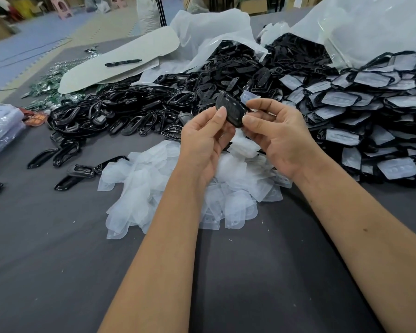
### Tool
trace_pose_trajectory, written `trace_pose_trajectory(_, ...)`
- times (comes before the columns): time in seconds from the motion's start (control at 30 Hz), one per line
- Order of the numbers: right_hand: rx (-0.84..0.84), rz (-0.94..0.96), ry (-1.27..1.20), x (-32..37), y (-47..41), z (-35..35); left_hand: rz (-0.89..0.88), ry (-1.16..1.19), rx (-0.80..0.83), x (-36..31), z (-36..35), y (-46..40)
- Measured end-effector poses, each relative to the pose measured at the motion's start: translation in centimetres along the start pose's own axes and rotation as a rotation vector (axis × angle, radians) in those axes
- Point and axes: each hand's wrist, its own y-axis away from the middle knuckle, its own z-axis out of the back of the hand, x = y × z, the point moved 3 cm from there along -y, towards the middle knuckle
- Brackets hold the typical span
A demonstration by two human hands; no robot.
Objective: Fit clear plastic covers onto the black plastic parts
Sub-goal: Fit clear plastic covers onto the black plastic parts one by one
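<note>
We see both hands raised above the table [58, 248], holding one black plastic part [231, 110] between them. The left hand [203, 143] pinches its left edge with thumb and fingers, and the right hand [277, 138] grips its right side, thumb on the front, fingers curled behind. Whether a clear cover already sits on this part we cannot tell.

Just under the hands lies a heap of clear plastic covers [178, 186] on the grey cloth of the table. Behind the hands there is a big pile of black parts [135, 111], with some single ones scattered to the left, near the table edge. To the right we see another pile – black parts with covers [360, 111] already on them, stacked close together. Behind both piles lie white plastic bags [211, 27], open, with more black pieces spilling out.

Farther left a black pen [123, 62] rests on a pale flat sheet [120, 61], and beside that sheet are small green pieces [46, 85] – too small for us to say what they are
</note>
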Motion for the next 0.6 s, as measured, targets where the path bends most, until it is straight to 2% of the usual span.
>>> trace_pose_trajectory(0.17, -0.009, -0.068, -0.041, 0.05, -0.15, 0.19, -0.044, -0.216, 0.020, 0.34, -0.17, 0.11)
trace_pose_trajectory(0.33, -0.041, -0.035, -0.055, -0.22, -0.01, 0.20, -0.021, -0.201, 0.038, 0.18, -0.15, 0.20)
trace_pose_trajectory(0.6, 0.016, -0.074, -0.183, -0.31, 0.13, -0.10, 0.016, -0.158, 0.058, -0.43, -0.24, 0.37)
